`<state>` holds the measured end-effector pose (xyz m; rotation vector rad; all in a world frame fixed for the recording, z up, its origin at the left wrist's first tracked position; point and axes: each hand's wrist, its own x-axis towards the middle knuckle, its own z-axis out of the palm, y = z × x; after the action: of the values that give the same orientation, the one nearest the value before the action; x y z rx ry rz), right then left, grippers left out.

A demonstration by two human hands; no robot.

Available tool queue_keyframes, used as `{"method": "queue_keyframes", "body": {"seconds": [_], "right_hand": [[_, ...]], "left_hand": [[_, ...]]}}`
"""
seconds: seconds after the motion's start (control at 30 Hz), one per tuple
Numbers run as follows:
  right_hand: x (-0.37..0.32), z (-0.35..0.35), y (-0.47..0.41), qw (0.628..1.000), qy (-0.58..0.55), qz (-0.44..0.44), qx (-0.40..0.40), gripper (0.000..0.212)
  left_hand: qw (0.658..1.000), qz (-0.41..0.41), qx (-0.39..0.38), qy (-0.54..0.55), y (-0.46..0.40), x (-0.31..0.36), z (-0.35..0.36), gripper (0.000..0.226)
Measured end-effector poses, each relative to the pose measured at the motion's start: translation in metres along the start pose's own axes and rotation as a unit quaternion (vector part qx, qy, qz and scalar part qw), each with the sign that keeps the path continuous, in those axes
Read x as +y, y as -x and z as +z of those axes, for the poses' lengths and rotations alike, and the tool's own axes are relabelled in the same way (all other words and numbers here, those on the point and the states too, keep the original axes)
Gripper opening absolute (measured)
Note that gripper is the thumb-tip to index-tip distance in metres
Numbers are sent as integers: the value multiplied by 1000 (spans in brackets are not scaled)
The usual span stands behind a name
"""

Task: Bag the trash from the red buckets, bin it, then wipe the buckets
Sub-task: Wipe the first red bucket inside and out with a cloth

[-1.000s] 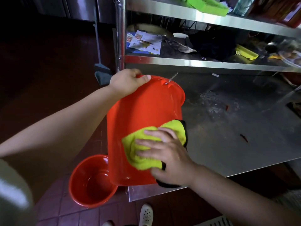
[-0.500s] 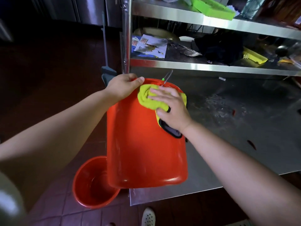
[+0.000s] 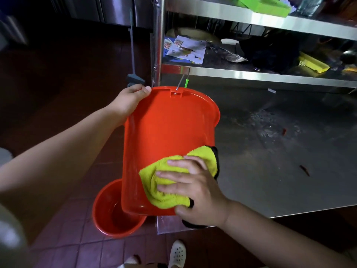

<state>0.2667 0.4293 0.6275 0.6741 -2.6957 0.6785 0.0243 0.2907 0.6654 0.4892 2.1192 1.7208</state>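
Red bucket [image 3: 166, 132] tipped mid-frame, left hand [image 3: 128, 99] fingers clamped on its rim to steady it, right hand [image 3: 195, 188] flat, pressing the yellow cloth [image 3: 168, 182] for wiping.

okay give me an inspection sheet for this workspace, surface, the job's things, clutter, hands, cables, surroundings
Surface: steel table, smeared and wet-looking, with small red scraps.
Job's things: red bucket held on its side at the table edge; yellow cloth against its outer wall near the base; second red bucket upright on the floor.
Clutter: papers, dark bundle, yellow item on the shelf; green tray above.
Hands: left hand grips the rim; right hand presses the cloth flat.
Cables: nothing seen.
Surroundings: tiled floor, long-handled tool leaning by the rack, white shoe below.
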Motion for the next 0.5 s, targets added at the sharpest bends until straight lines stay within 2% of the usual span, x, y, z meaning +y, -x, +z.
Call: {"method": "queue_keyframes", "body": {"seconds": [0.2,0.37,0.5], "right_hand": [[22,-11,-20,999,1,-42,24,40],[68,-31,-62,992,-13,71,104,39],[101,-53,-89,985,-11,131,108,41]], "left_hand": [[999,-9,-23,30,-4,2,2,23],[998,-7,-31,62,-12,-2,6,26],[995,-22,-33,91,-16,-7,9,23]]}}
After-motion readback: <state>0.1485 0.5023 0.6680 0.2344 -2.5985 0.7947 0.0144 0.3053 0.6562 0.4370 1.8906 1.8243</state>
